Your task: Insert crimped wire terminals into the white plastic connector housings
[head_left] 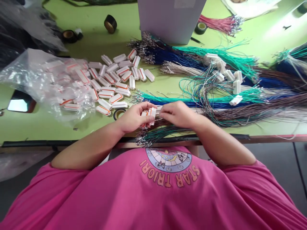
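My left hand (134, 117) is closed around white plastic connector housings (152, 115) with an orange strip, gripped between thumb and fingers; how many cannot be made out. Just to the right, my right hand (178, 114) has its fingers pinched together close to the housings. Whatever lies between those fingertips is hidden. Beneath both hands run bundles of thin wires with metal terminals, among them a dark green bundle (153, 135) near the table edge. Left of my left hand, loose white and orange connector housings (111, 78) lie spread on the green table (91, 35).
A clear plastic bag (35, 67) of housings lies at left, beside a phone (21, 101). Tape rolls (110, 24) sit around the table. Behind the wires stands a grey box (168, 19). Wired connectors (225, 72) rest on wire bundles at right; red wires (219, 25) lie farther back.
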A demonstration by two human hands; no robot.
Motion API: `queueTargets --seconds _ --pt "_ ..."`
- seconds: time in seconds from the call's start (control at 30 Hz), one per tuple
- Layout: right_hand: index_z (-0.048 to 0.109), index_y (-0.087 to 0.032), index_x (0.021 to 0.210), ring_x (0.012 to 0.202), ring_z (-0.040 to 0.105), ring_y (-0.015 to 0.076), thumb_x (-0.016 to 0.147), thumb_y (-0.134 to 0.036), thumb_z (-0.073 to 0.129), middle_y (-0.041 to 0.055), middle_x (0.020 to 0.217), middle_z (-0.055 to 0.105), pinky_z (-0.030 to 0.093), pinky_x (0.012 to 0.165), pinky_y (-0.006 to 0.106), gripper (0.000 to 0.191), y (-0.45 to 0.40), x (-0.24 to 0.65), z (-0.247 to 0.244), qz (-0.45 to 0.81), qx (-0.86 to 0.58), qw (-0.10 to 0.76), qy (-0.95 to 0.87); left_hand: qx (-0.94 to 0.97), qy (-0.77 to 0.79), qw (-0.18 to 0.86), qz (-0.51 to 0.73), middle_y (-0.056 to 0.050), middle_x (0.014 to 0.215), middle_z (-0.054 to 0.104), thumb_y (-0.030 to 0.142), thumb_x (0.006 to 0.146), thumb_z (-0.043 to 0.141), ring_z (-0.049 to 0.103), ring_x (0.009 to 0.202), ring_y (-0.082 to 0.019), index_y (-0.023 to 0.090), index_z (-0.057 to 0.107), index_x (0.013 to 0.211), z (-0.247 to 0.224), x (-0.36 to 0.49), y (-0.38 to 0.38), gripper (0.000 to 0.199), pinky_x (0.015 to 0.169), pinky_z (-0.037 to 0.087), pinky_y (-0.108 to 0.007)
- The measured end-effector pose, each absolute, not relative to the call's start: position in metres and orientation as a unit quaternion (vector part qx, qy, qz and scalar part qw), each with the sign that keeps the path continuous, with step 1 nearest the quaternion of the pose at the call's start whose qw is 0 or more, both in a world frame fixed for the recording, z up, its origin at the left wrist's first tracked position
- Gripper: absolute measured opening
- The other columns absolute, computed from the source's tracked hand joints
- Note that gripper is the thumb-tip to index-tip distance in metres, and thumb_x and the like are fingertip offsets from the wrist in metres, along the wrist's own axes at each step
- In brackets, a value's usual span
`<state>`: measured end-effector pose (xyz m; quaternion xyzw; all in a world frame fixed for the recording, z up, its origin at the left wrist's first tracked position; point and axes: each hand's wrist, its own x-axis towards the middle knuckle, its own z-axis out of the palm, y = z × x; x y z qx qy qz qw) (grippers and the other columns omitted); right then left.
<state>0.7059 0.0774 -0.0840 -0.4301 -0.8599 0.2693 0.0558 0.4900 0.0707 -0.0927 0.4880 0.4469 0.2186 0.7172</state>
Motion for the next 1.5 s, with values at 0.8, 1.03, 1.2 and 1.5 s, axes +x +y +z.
queueTargets --seconds 0.8,1.03,1.2,1.5 --pt "0.076 -0.015 0.086 0.079 0.062 0.0161 0.085 -0.019 0.058 0.0054 0.087 0.074 0.039 0.072 0.028 0.019 0.126 0.705 -0.107 0.223 -0.545 0.129 -0.798 0.519 0.472 0.688 0.184 0.003 0.075 0.065 0.014 0.08 0.067 0.06 0.057 -0.009 0.014 0.057 0.118 -0.086 0.489 0.068 0.039 0.051 0.049 -0.019" --pt "0.073 -0.013 0.102 0.066 0.056 0.0106 0.085 -0.023 0.059 -0.0009 0.073 0.069 0.041 0.067 0.025 0.025 0.098 0.71 -0.091 0.423 -0.421 0.242 -0.765 0.49 0.458 0.703 0.236 0.003 0.077 0.064 0.02 0.076 0.075 0.06 0.055 -0.008 0.015 0.059 0.118 -0.096 0.487 0.071 0.046 0.047 0.045 -0.018" --pt "0.077 -0.014 0.09 0.072 0.057 0.0125 0.093 -0.026 0.049 0.0046 0.079 0.069 0.04 0.069 0.027 0.03 0.075 0.71 -0.097 0.321 -0.381 0.267 -0.825 0.458 0.437 0.726 0.269 0.003 0.076 0.064 0.025 0.071 0.082 0.059 0.051 -0.008 0.017 0.06 0.121 -0.106 0.485 0.072 0.055 0.044 0.041 -0.018" --pt "0.076 -0.016 0.082 0.07 0.048 0.0163 0.096 -0.024 0.043 0.0074 0.076 0.065 0.034 0.068 0.032 0.037 0.061 0.709 -0.097 0.096 -0.438 0.18 -0.876 0.456 0.441 0.724 0.271 0.003 0.08 0.065 0.024 0.069 0.083 0.06 0.053 -0.008 0.016 0.059 0.116 -0.106 0.487 0.073 0.053 0.047 0.047 -0.019"
